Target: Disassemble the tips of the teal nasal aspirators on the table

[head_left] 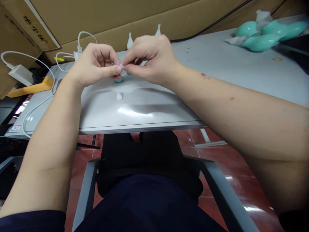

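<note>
Above the table, my left hand [96, 64] and my right hand [152, 58] meet with fingertips pinched on a small translucent plastic piece [123, 72]. Fingers cover much of it, so its full shape is hidden. Just below the fingertips a teal rounded part [119, 79] shows; I cannot tell whether it is joined to the piece. A small white cone-shaped tip [119, 96] rests on the table nearer to me. Behind my hands rise a translucent white pointed nozzle [129, 42] and a second nozzle [158, 30], both upright, with their lower parts partly hidden.
Several teal bulb-shaped pieces with clear wrapping [260, 33] lie at the table's back right. On the left are a yellow-orange power strip [43, 84], a white charger [21, 74] and white cables. A cardboard wall [135, 16] borders the grey table [217, 61], and a black cable runs along it.
</note>
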The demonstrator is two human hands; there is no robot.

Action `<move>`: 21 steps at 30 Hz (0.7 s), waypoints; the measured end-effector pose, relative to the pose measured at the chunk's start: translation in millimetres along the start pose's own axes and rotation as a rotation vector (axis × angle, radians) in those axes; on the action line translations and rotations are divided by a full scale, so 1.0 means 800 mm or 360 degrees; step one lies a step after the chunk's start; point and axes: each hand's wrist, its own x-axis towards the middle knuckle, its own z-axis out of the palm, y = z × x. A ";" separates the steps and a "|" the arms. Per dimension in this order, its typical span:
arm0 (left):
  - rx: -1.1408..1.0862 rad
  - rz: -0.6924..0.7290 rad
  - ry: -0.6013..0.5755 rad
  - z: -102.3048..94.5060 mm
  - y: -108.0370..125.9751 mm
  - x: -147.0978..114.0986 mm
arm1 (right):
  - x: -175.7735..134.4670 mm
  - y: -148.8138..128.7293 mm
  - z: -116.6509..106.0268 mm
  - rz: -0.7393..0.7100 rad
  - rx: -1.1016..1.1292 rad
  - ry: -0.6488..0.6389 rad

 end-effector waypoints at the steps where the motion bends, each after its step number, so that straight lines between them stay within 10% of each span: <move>1: 0.0006 0.0006 0.0001 -0.001 0.000 0.000 | 0.000 0.001 0.001 0.0069 0.0099 0.0013; 7: 0.0015 -0.0055 -0.0070 -0.004 -0.001 -0.002 | 0.005 0.020 0.004 0.0516 0.0771 -0.0048; 21: 0.0083 -0.0378 0.0030 0.019 0.059 -0.008 | -0.005 0.007 0.001 -0.0058 -0.0502 -0.0110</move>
